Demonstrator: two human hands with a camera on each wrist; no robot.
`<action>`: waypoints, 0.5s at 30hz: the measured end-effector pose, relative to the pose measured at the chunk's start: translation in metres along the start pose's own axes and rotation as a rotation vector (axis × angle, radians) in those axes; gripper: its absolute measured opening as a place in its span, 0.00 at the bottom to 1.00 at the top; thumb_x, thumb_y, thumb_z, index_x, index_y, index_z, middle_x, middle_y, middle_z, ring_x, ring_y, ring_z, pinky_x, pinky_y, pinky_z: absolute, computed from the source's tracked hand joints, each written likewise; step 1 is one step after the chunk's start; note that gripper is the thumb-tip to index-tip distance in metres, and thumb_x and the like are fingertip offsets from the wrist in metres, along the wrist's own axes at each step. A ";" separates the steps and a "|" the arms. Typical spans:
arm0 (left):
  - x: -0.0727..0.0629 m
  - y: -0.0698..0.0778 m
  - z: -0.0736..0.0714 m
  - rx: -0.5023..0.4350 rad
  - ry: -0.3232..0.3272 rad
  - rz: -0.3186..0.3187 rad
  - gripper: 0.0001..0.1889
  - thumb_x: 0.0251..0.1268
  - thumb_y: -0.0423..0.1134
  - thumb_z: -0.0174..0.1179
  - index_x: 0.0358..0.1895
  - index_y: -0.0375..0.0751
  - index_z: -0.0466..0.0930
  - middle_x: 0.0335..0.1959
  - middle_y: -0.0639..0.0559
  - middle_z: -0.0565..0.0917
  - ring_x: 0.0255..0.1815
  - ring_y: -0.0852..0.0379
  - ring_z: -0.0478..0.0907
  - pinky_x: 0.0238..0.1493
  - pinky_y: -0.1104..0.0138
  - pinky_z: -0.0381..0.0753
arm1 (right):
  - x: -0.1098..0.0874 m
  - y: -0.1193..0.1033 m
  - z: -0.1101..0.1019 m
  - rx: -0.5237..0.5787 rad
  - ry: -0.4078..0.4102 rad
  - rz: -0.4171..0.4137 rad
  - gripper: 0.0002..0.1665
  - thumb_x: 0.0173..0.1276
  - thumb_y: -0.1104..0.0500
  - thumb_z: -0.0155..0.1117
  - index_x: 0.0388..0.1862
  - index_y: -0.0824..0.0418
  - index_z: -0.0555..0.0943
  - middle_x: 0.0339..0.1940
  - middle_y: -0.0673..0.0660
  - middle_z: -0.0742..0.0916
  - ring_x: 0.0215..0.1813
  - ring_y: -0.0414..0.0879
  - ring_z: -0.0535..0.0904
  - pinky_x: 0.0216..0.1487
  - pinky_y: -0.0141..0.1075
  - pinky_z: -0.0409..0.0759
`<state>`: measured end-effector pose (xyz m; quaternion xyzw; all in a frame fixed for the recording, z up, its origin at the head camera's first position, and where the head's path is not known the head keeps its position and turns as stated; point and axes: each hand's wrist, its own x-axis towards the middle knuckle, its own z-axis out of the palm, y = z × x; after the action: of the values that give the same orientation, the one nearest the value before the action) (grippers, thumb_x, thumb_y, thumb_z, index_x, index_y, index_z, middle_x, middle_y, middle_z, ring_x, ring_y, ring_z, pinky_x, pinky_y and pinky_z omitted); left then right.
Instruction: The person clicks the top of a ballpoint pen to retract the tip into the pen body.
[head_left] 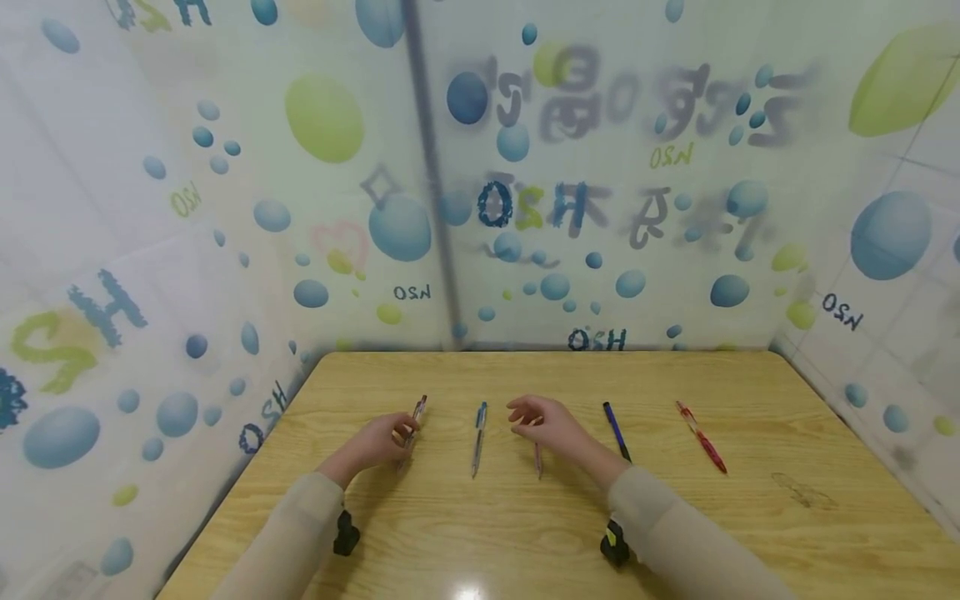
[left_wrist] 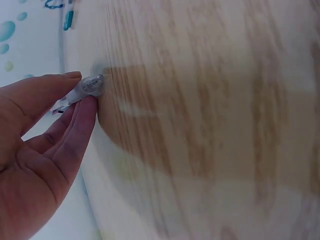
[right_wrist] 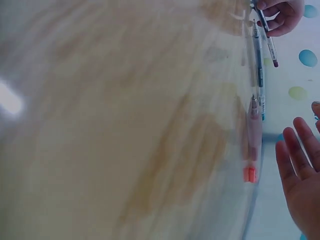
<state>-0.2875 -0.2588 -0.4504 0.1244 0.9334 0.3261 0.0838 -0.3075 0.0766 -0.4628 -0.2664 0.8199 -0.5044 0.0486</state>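
My left hand (head_left: 378, 439) pinches a clear-barrelled pen (head_left: 420, 408) between thumb and fingers at the left of the row. In the left wrist view, the pen's clear tip (left_wrist: 93, 85) pokes out past the fingertips. My right hand (head_left: 553, 425) hovers with loose fingers over a pink pen (head_left: 537, 460), partly hiding it in the head view. From the right wrist, that hand (right_wrist: 304, 172) appears beside the pink pen, its fingers extended and holding nothing. Between the hands lies a clear pen with a blue end (head_left: 479, 437).
Right of my right hand lie a dark blue pen (head_left: 617, 429), its lower end meeting the forearm's outline, and a red pen (head_left: 702, 438). All rest on a wooden table (head_left: 465, 533). A patterned curtain (head_left: 637, 250) rises behind the far edge.
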 end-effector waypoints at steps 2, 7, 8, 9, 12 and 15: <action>-0.001 -0.001 0.000 0.028 0.002 -0.010 0.20 0.54 0.25 0.67 0.53 0.36 0.79 0.41 0.44 0.80 0.37 0.52 0.79 0.35 0.60 0.79 | -0.003 0.000 -0.001 -0.007 0.000 -0.006 0.20 0.70 0.64 0.61 0.60 0.67 0.76 0.47 0.61 0.85 0.44 0.45 0.79 0.48 0.44 0.78; 0.000 -0.002 0.000 0.051 -0.002 -0.026 0.21 0.52 0.26 0.70 0.52 0.35 0.80 0.41 0.44 0.80 0.35 0.54 0.78 0.36 0.60 0.79 | -0.007 0.003 -0.004 -0.028 0.005 -0.006 0.20 0.70 0.63 0.62 0.59 0.67 0.77 0.45 0.59 0.85 0.42 0.44 0.79 0.46 0.42 0.79; 0.000 -0.002 0.000 0.054 -0.001 -0.031 0.21 0.52 0.26 0.70 0.52 0.35 0.80 0.41 0.44 0.80 0.35 0.54 0.78 0.36 0.60 0.79 | -0.007 0.003 -0.005 -0.027 0.007 0.004 0.20 0.70 0.63 0.62 0.60 0.67 0.77 0.45 0.58 0.85 0.42 0.44 0.79 0.46 0.42 0.79; 0.001 -0.002 0.000 0.058 0.000 -0.036 0.21 0.52 0.26 0.71 0.52 0.35 0.80 0.41 0.44 0.80 0.35 0.54 0.78 0.36 0.60 0.79 | -0.007 0.004 -0.006 -0.026 0.007 0.019 0.20 0.70 0.63 0.62 0.60 0.66 0.77 0.46 0.58 0.85 0.43 0.44 0.79 0.46 0.42 0.79; 0.002 -0.001 -0.001 0.081 0.009 -0.054 0.21 0.51 0.28 0.72 0.51 0.37 0.80 0.41 0.44 0.80 0.35 0.54 0.77 0.37 0.59 0.79 | -0.006 0.005 -0.008 -0.022 0.009 0.059 0.20 0.71 0.63 0.62 0.60 0.65 0.77 0.46 0.56 0.85 0.43 0.45 0.79 0.45 0.43 0.79; 0.002 0.000 -0.002 0.116 0.010 -0.048 0.20 0.51 0.28 0.72 0.50 0.37 0.81 0.39 0.45 0.81 0.36 0.53 0.77 0.40 0.57 0.78 | -0.006 0.006 -0.009 -0.031 0.002 0.073 0.19 0.70 0.63 0.63 0.59 0.64 0.78 0.44 0.54 0.85 0.43 0.45 0.78 0.43 0.41 0.78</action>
<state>-0.2897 -0.2595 -0.4494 0.1049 0.9538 0.2700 0.0799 -0.3080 0.0889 -0.4641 -0.2366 0.8368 -0.4898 0.0622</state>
